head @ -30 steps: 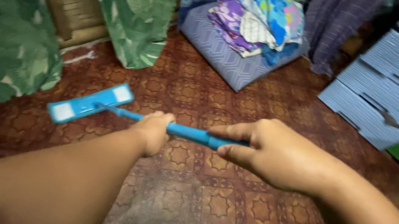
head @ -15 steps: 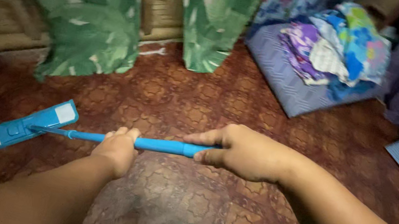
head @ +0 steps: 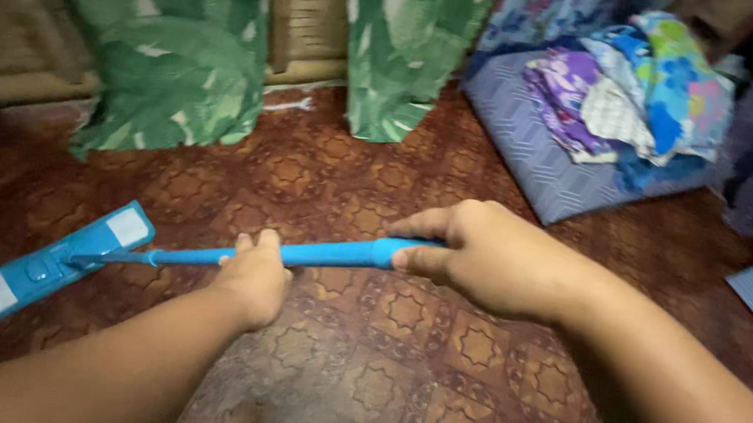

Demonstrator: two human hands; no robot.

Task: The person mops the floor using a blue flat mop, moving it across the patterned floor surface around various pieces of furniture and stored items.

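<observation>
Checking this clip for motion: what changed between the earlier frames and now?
The flat blue mop head slid leftward over the patterned floor, and the view panned left with it. Both the left hand and right hand kept gripping the blue handle; nothing was released. The folded cloth pile stayed put.

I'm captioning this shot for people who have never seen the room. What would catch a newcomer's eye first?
The bright blue flat mop stands out first, its head resting on the dark red patterned floor at lower left. Both hands grip its handle: the left hand lower down, the right hand at the upper end. Behind, green leaf-print curtains hang at upper left, and a pile of colourful folded cloths sits on a grey-blue cushion at upper right.
</observation>
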